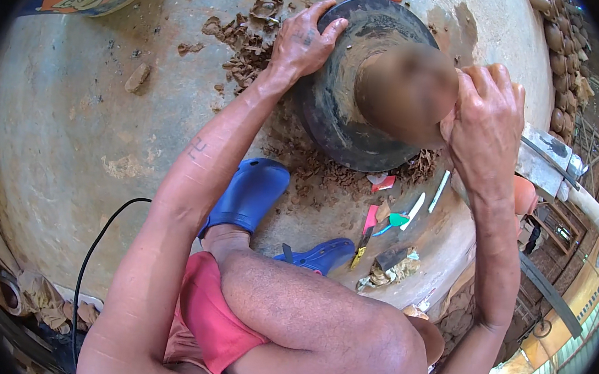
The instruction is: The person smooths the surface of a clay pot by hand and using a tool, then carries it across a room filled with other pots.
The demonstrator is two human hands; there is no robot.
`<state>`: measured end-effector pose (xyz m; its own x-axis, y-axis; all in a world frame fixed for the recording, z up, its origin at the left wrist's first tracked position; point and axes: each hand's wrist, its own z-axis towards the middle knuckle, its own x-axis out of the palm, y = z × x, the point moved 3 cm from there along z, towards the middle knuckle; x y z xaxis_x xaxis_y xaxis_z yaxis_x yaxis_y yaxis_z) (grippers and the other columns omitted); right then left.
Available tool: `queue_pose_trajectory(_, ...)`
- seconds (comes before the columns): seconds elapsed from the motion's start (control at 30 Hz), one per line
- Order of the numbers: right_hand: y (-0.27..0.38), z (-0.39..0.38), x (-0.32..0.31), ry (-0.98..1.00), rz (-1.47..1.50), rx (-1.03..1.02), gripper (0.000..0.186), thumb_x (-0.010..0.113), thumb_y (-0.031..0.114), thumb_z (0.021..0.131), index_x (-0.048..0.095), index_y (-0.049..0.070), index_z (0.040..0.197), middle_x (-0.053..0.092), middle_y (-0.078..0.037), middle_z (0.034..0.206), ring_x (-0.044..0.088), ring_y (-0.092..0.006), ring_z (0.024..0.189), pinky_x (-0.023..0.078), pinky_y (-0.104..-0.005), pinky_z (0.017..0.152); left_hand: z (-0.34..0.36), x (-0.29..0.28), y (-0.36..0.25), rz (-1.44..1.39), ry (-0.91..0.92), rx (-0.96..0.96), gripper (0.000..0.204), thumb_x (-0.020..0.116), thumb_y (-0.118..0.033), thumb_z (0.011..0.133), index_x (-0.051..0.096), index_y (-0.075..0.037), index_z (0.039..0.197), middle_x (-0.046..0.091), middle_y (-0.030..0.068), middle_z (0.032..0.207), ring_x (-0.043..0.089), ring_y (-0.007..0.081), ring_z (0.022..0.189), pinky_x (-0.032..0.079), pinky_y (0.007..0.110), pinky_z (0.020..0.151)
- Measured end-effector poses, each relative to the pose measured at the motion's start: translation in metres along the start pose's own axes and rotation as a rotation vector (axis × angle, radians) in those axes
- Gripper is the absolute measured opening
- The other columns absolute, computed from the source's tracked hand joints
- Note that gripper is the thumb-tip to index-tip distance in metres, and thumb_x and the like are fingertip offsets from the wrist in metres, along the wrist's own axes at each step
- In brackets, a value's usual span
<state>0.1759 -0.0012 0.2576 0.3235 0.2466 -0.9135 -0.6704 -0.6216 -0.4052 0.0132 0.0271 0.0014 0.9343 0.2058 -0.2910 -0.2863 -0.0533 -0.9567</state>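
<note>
We see the blurred, rounded brown clay vessel [407, 93] on the black turntable [325, 111], just left of our nearer, curled right hand [488, 107], whose hold we cannot tell, while our left hand [305, 41], thumb and fingers parted, rests at the turntable's upper-left rim.

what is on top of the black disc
A brown rounded piece sits on the black disc, its details blurred; the left hand is on the disc's rim. The disc surface under the piece is hidden.
</note>
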Motion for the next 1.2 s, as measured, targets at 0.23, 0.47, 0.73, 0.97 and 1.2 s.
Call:
queue_pose_trajectory(0.23, -0.06, 0.026, -0.01, 0.086, 0.184, -0.304, 0.017, 0.075, 0.026, 0.095, 0.078, 0.01, 0.09, 0.07, -0.007, 0.082, 0.066, -0.0233, 0.089, 0.053, -0.0438, 0.087, 0.013, 0.007, 0.001, 0.002, 0.053, 0.051, 0.058, 0.069, -0.048, 0.101, 0.065, -0.01, 0.144, 0.075, 0.0215, 0.128, 0.072, 0.038, 0.12, 0.055, 0.045, 0.103)
queue_pose_trajectory(0.47, -0.049, 0.026, -0.013, 0.027, 0.298, -0.209, 0.028, 0.079, 0.033, 0.091, 0.08, 0.005, 0.092, 0.069, -0.01, 0.085, 0.065, -0.0313, 0.084, 0.053, -0.0469, 0.082, 0.011, 0.006, 0.003, 0.005, 0.061, 0.05, 0.058, 0.07, -0.048, 0.101, 0.066, -0.009, 0.144, 0.075, 0.022, 0.128, 0.072, 0.0342, 0.12, 0.055, 0.043, 0.103)
queue_pose_trajectory(0.73, -0.041, 0.036, -0.015, 0.198, 0.202, -0.41, 0.021, 0.08, 0.027, 0.088, 0.08, 0.006, 0.093, 0.072, -0.006, 0.099, 0.061, -0.029, 0.103, 0.049, -0.0444, 0.09, 0.012, 0.002, 0.006, -0.001, 0.06, 0.05, 0.057, 0.07, -0.047, 0.101, 0.066, -0.008, 0.143, 0.075, 0.0226, 0.128, 0.072, 0.0346, 0.12, 0.055, 0.043, 0.103)
queue_pose_trajectory(0.97, -0.058, 0.017, -0.034, -0.145, 0.302, 0.001, 0.017, 0.077, 0.022, 0.094, 0.075, 0.005, 0.096, 0.068, -0.011, 0.084, 0.064, -0.0309, 0.078, 0.051, -0.0437, 0.071, 0.005, -0.001, 0.004, 0.001, 0.036, 0.056, 0.056, 0.069, -0.045, 0.101, 0.066, -0.008, 0.143, 0.075, 0.0242, 0.127, 0.072, 0.0356, 0.12, 0.055, 0.044, 0.104)
queue_pose_trajectory(1.2, 0.043, -0.04, -0.01, 0.092, 1.031, 0.934, 0.062, 0.071, 0.023, 0.102, 0.052, -0.004, 0.154, 0.057, -0.005, 0.051, 0.051, -0.009, 0.044, 0.04, -0.0347, 0.044, -0.014, 0.002, -0.005, -0.019, -0.021, 0.028, 0.056, 0.069, -0.038, 0.103, 0.062, -0.004, 0.146, 0.07, 0.0245, 0.136, 0.068, 0.0359, 0.127, 0.052, 0.043, 0.107)
